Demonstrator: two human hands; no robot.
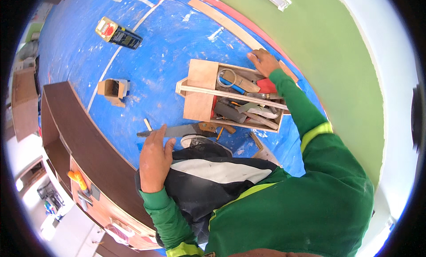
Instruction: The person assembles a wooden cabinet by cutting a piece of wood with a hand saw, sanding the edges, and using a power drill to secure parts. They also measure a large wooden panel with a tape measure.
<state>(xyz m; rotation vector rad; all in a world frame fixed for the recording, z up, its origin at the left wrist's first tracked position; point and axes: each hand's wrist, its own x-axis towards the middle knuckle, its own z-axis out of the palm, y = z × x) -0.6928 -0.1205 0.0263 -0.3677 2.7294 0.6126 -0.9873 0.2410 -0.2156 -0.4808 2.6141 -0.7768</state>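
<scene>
My right hand (265,62) reaches past the far side of an open wooden toolbox (200,73), its curled fingers and thumb closed around a long light wooden plank (228,25). My left hand (154,157) is open above my bent left leg, fingers extended, with nothing in it. Just beyond it lies a handsaw (177,131) with a wooden handle, beside my shoe (195,140). Tape (227,77), a blue-handled tool (231,85), a grey block (230,112) and several other hand tools fill the toolbox, under its wooden carrying bar (235,95).
Blue sheeting (155,70) covers the floor, with a metal can (119,33) and a small open cardboard box (113,90) on it. A dark brown cabinet (88,137) stands at left, holding a yellow-orange tool (78,179). A green wall (310,48) runs along the right.
</scene>
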